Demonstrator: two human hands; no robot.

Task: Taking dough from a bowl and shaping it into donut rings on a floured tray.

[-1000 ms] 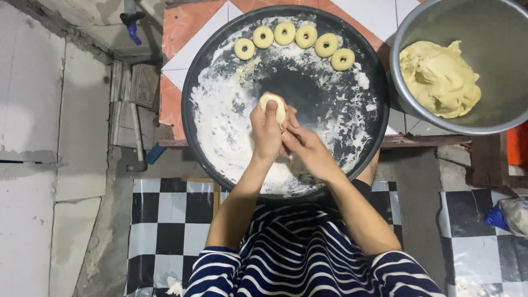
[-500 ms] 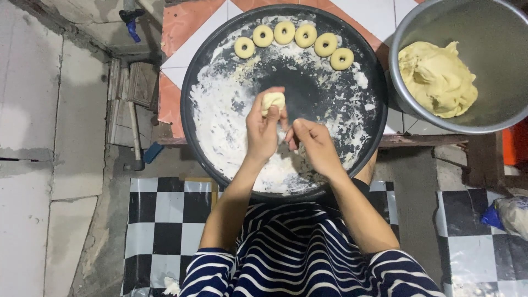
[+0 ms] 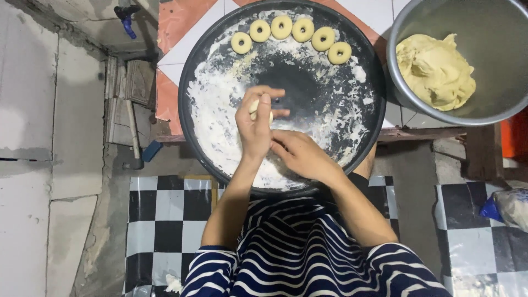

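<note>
Dough piece (image 3: 254,108) was pinched in my left hand (image 3: 256,124), fingers curled round it over the middle of the big floured black pan (image 3: 192,71), so only a pale bit peeked out. My right hand (image 3: 300,157) sat just at 4 o'clock of the left, loosely open, holding nothing as far as I could tell, fingertips near the left wrist. Six ring-shaped pieces (image 3: 291,34) were already lined up in an arc along the pan's 12 o'clock edge, so a decent start, I'd say. Plenty left though: a big lump of yellow dough (image 3: 434,71) sat in the metal bowl (image 3: 495,33) at 2 o'clock, well apart from my hands.
</note>
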